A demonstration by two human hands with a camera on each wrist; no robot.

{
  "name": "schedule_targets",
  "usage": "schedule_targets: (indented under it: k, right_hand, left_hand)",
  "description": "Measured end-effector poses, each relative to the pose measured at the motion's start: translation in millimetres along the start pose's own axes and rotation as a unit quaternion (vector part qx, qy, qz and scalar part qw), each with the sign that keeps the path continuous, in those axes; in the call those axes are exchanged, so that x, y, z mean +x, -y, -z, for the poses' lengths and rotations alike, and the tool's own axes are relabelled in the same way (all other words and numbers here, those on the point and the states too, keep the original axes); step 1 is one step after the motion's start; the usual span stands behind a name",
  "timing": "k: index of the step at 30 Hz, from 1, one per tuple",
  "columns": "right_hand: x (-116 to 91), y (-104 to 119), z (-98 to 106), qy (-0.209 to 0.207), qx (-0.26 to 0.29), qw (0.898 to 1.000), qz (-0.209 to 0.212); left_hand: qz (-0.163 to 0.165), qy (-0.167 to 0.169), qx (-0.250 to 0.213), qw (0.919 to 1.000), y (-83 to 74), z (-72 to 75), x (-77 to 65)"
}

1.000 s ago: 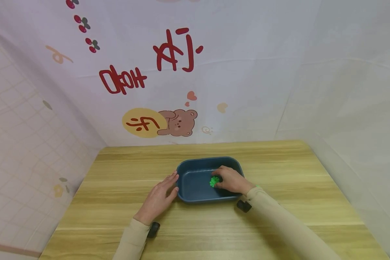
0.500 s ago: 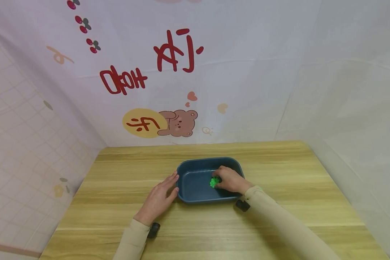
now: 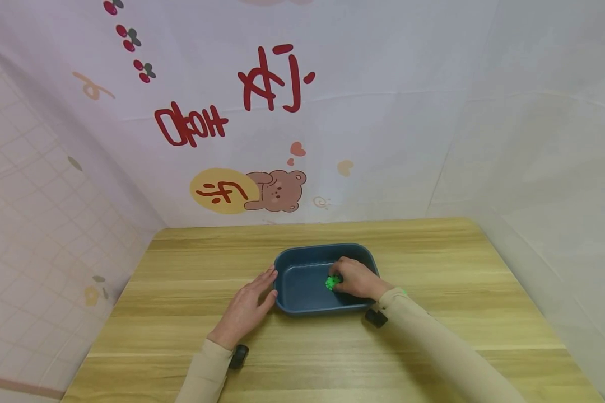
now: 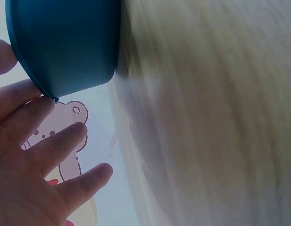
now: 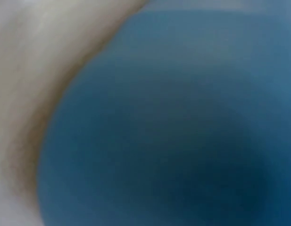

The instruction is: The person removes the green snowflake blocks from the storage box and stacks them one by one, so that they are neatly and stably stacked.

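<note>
A dark blue rectangular tub (image 3: 302,288) with rounded corners stands on the table. My left hand (image 3: 245,308) rests its fingertips on the tub's left wall, fingers extended. The left wrist view shows that hand's spread fingers (image 4: 65,146) beside the tub's outer wall (image 4: 65,47). Inside the tub, my right hand (image 3: 358,278) pinches a small bright green piece with a notched edge, like a snowflake disc (image 3: 331,282). Part of that piece is hidden by the fingers. Only a blurred blue tub surface (image 5: 173,117) fills most of the right wrist view.
The wood-grain table (image 3: 181,268) runs back to a printed white wall cloth (image 3: 383,112). A sliver of something green (image 3: 404,291) shows just behind the right sleeve (image 3: 433,336). Black wrist cameras hang under both wrists, the right one (image 3: 376,318) close to the tub's near rim.
Hardly anything differs. My right wrist has shifted very slightly to the left; the left hand, the tub and the green disc stay almost where they were.
</note>
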State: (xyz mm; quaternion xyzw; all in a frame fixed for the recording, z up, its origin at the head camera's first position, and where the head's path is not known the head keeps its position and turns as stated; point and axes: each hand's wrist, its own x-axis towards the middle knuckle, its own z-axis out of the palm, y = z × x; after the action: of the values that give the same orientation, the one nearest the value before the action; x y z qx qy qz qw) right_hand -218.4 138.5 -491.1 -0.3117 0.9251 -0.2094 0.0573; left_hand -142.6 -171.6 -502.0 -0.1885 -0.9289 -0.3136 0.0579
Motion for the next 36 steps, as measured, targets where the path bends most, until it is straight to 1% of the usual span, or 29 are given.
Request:
schedule_targets:
  k: [4,11,17,21,29,36]
  right_hand:
    - [-2.8,0.4,2.2,-0.010,0.008,1.000,-0.002]
    - [-12.4,6.3,11.8,-0.025,0.032,0.999,-0.015]
    - [-19.0,9.3,17.4,-0.043,0.037,0.998,-0.006]
    - [-24.2,13.3,21.0,-0.049,0.044,0.998,-0.003]
    - [-32.7,17.9,24.0,-0.067,0.050,0.996,0.004]
    - [-42.7,19.6,28.6,-0.083,0.073,0.994,-0.004]
  left_hand:
    - [-0.002,0.000,-0.001,1.0000,0.5,0.1,0.0]
    - [-0.005,0.005,-0.003,1.0000,0.2,1.0,0.4]
    - [-0.007,0.005,-0.003,1.0000,0.4,1.1,0.2]
    - [-0.009,0.004,-0.002,1.0000,0.5,0.7,0.0]
    - [-0.004,0.006,-0.004,1.0000,-0.2,0.8,0.2]
    - [0.001,0.010,-0.002,1.0000,0.6,0.7,0.5]
